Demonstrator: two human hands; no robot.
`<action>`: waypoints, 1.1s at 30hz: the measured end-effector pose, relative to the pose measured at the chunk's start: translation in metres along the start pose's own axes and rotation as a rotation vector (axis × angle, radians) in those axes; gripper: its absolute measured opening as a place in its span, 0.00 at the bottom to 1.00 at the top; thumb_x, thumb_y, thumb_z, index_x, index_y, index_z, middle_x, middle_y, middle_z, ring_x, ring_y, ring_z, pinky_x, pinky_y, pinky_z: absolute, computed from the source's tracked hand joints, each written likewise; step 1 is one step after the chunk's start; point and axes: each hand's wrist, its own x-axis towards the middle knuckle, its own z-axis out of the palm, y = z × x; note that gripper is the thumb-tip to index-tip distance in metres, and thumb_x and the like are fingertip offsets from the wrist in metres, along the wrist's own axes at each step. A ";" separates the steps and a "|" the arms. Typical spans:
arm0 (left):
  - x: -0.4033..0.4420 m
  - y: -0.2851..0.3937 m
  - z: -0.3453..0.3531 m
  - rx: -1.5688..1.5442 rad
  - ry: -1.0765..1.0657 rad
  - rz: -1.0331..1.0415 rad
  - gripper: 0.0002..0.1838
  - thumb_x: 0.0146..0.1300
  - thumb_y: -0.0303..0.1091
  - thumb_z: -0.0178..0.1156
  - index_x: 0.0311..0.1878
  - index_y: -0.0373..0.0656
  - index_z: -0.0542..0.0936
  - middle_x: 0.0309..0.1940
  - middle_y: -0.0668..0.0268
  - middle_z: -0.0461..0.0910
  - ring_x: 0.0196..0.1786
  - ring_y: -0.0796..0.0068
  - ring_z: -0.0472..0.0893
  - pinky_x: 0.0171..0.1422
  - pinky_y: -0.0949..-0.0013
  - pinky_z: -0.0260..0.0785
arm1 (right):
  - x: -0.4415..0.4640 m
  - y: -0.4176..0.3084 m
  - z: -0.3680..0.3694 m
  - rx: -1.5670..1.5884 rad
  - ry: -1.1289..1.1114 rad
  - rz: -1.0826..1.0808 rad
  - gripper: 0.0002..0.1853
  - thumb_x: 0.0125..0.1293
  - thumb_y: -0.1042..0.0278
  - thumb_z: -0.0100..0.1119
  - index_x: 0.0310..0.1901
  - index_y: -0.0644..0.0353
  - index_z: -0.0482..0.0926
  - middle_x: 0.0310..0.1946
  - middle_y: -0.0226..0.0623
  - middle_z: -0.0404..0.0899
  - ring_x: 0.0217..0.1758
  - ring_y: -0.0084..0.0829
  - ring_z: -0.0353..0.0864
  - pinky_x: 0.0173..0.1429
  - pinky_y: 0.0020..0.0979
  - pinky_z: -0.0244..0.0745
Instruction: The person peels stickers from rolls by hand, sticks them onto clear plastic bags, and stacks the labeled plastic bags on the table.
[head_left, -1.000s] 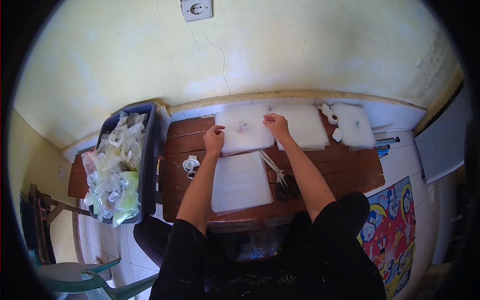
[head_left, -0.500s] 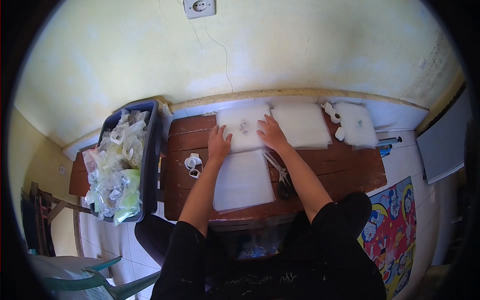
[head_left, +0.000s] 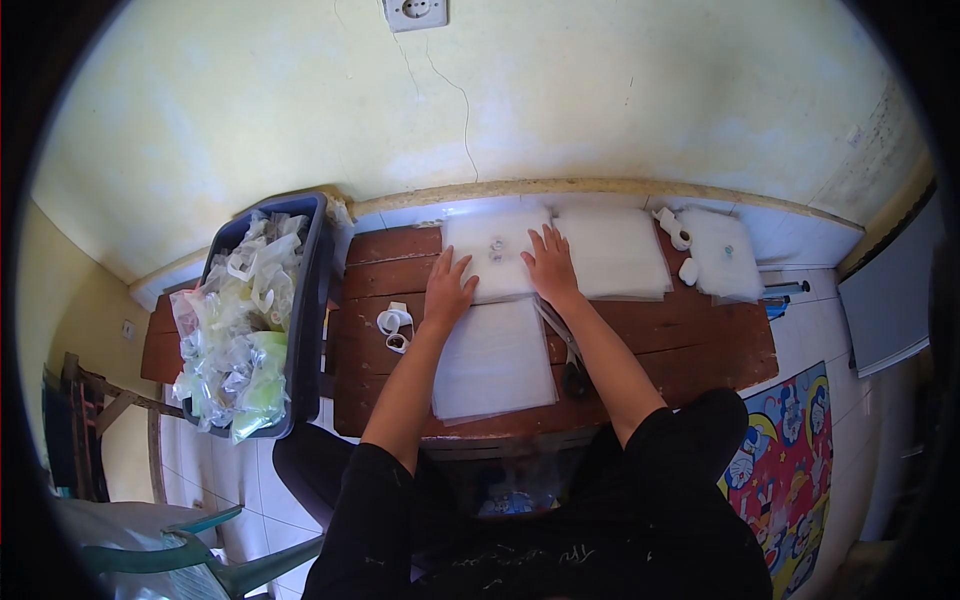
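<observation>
My left hand (head_left: pixel 450 288) rests with its fingers apart on the left edge of a stack of clear plastic sheets or bags (head_left: pixel 492 278); which of the two I cannot tell. My right hand (head_left: pixel 551 268) lies open across that stack's right edge, beside a second plastic stack (head_left: pixel 612 255). Small round marks or items show on the first stack between my hands. Nearer to me lies another plastic stack (head_left: pixel 494 370), square and flat. Black-handled scissors (head_left: pixel 573 379) lie beside it, partly behind my right forearm.
A dark bin (head_left: pixel 308 300) full of crumpled plastic bags (head_left: pixel 245 310) stands left of the brown wooden table (head_left: pixel 670 350). White rolls (head_left: pixel 394 319) lie left of my forearm. More white rolls (head_left: pixel 673 230) and a smaller plastic stack (head_left: pixel 722 255) are at the right. A green chair (head_left: pixel 200 560) stands lower left.
The view has shifted slightly, so the scene sits a little to the right. My hands stay spread on the same stack, with the right fingers turned slightly.
</observation>
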 end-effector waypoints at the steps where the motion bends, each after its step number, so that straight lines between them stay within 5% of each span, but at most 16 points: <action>1: -0.001 -0.003 0.004 0.027 -0.018 -0.019 0.24 0.62 0.40 0.64 0.62 0.48 0.76 0.71 0.47 0.61 0.72 0.46 0.62 0.75 0.54 0.55 | -0.005 0.001 0.000 -0.007 0.000 -0.042 0.26 0.71 0.53 0.51 0.65 0.56 0.69 0.70 0.54 0.59 0.74 0.54 0.55 0.76 0.53 0.49; 11: -0.027 0.023 -0.022 -0.005 0.056 0.002 0.21 0.61 0.39 0.64 0.56 0.42 0.78 0.67 0.47 0.66 0.70 0.46 0.65 0.73 0.53 0.58 | -0.049 -0.023 -0.043 0.187 0.029 -0.188 0.18 0.64 0.63 0.59 0.53 0.61 0.76 0.62 0.53 0.69 0.68 0.52 0.64 0.72 0.48 0.57; 15: -0.055 0.042 -0.060 -0.073 -0.206 -0.050 0.20 0.59 0.37 0.66 0.54 0.43 0.79 0.63 0.49 0.72 0.67 0.49 0.69 0.70 0.55 0.62 | -0.077 -0.043 -0.068 0.342 -0.091 -0.178 0.16 0.61 0.66 0.61 0.49 0.62 0.78 0.57 0.52 0.74 0.65 0.50 0.69 0.69 0.45 0.63; 17: -0.068 0.053 -0.076 -0.122 -0.363 -0.096 0.19 0.58 0.36 0.67 0.53 0.43 0.79 0.61 0.50 0.73 0.66 0.50 0.70 0.69 0.56 0.63 | -0.093 -0.055 -0.084 0.431 -0.319 -0.165 0.15 0.60 0.68 0.62 0.47 0.64 0.79 0.55 0.51 0.75 0.63 0.50 0.71 0.66 0.44 0.66; 21: -0.104 0.065 -0.080 -0.073 -0.439 -0.042 0.19 0.56 0.35 0.67 0.52 0.45 0.80 0.61 0.51 0.73 0.66 0.51 0.70 0.68 0.56 0.64 | -0.130 -0.066 -0.085 0.473 -0.423 -0.204 0.17 0.60 0.68 0.62 0.50 0.64 0.77 0.57 0.55 0.73 0.63 0.52 0.71 0.68 0.44 0.66; 23: -0.121 0.065 -0.074 -0.028 -0.403 -0.002 0.20 0.55 0.36 0.68 0.52 0.45 0.80 0.63 0.52 0.72 0.66 0.52 0.70 0.68 0.54 0.64 | -0.148 -0.065 -0.074 0.331 -0.228 -0.321 0.20 0.60 0.66 0.62 0.53 0.63 0.76 0.58 0.54 0.71 0.66 0.51 0.68 0.69 0.44 0.64; 33: -0.134 0.060 -0.066 0.012 -0.320 0.093 0.20 0.53 0.35 0.69 0.51 0.46 0.80 0.64 0.50 0.70 0.67 0.51 0.69 0.69 0.54 0.64 | -0.161 -0.061 -0.060 0.099 -0.218 -0.426 0.25 0.65 0.56 0.58 0.59 0.62 0.73 0.66 0.55 0.65 0.72 0.51 0.60 0.75 0.47 0.55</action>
